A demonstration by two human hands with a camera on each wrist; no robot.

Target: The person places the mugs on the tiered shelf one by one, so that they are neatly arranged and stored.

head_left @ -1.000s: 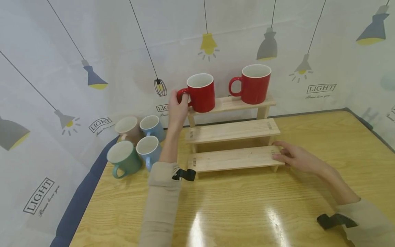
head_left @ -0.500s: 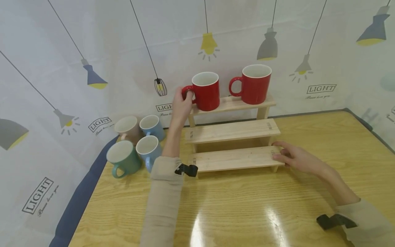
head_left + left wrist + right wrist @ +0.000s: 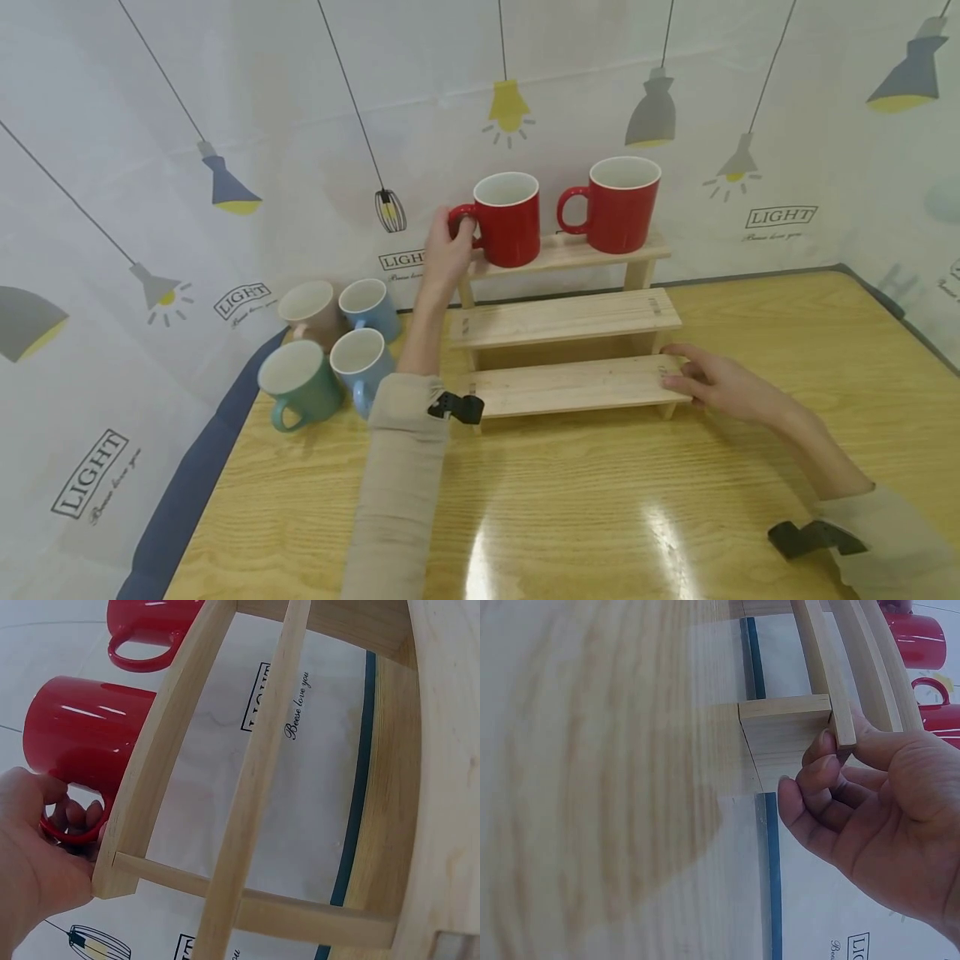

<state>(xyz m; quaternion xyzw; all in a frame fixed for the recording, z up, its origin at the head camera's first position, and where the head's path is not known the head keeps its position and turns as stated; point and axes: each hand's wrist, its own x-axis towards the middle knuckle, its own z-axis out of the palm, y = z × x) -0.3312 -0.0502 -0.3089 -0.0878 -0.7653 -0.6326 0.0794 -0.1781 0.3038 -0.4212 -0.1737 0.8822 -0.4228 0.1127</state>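
Note:
My left hand grips the handle of a red mug, which stands upright at the left part of the top step of a wooden three-step rack. In the left wrist view the fingers curl through the handle, and the mug's base is right at the top board. A second red mug stands on the right of the same step, its handle also pointing left. My right hand pinches the right end of the lowest step; the right wrist view shows thumb and fingers around the board end.
Left of the rack, a green mug, a pinkish-beige mug and two light blue mugs stand grouped on the wooden table. A lamp-printed white cloth hangs close behind the rack.
My left hand and its red mug have moved to the right along the top step, closer to the other red mug. My right hand has stayed on the rack's lowest step.

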